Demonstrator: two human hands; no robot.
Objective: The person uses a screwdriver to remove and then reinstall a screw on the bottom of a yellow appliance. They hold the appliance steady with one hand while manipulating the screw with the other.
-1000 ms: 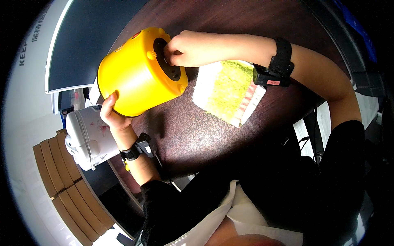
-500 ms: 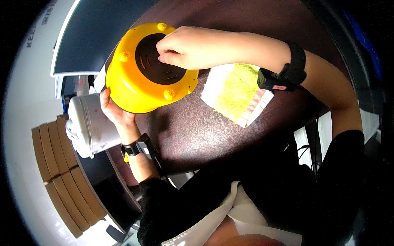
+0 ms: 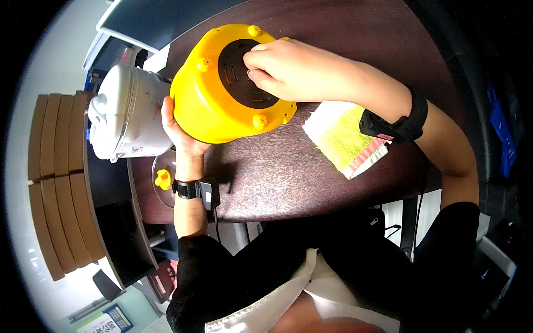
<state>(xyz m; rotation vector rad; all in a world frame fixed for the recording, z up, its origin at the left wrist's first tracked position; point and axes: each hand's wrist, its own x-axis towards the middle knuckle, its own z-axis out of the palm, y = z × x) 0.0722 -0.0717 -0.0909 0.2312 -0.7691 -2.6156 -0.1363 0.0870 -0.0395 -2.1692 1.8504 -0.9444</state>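
A yellow round pot-like appliance (image 3: 191,108) is tipped on its side, its dark vented underside and knobby feet facing up toward me. My left hand (image 3: 183,132) grips its lower left edge, thumb on the outside and the other fingers mostly hidden behind it. Against the dark base plate (image 3: 233,77) rests my right hand (image 3: 269,65), fingers curled together in a pinch. Whatever those fingers hold, if anything, is hidden. A folded yellow-green and white fluffy cloth (image 3: 338,136) lies on the table below my right forearm.
A white lidded cooker (image 3: 136,111) stands left of the yellow appliance. By my left wrist, a clear lid (image 3: 161,194) with a yellow knob lies on the dark table (image 3: 272,188). Brown cartons (image 3: 61,133) are stacked at far left, and a dark screen (image 3: 161,19) rises behind.
My view has shifted, so the appliance and both hands appear further right. The clear lid now shows more fully. My right hand stays at the dark base, my left on the edge.
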